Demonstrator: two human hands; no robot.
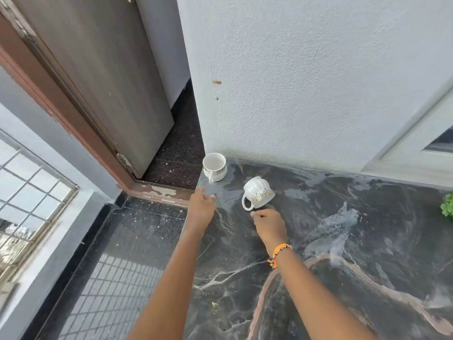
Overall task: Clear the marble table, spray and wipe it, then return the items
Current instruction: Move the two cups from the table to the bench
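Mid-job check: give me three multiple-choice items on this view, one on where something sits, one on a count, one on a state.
1. Where is the upright cup?
A. at the table's far left corner by the wall
B. on the floor
C. beside the plant

2. How many cups are on the marble table?
A. one
B. two
C. four

3. How is the tipped cup lying?
A. upright
B. upside down
C. on its side

Key: A, it stands at the corner against the wall; B, two white cups show; C, it is tilted over, handle toward the right hand.

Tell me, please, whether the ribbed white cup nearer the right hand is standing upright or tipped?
Tipped. The ribbed cup leans on the marble table, its mouth facing down-right, its handle low; the right hand is just beside it.
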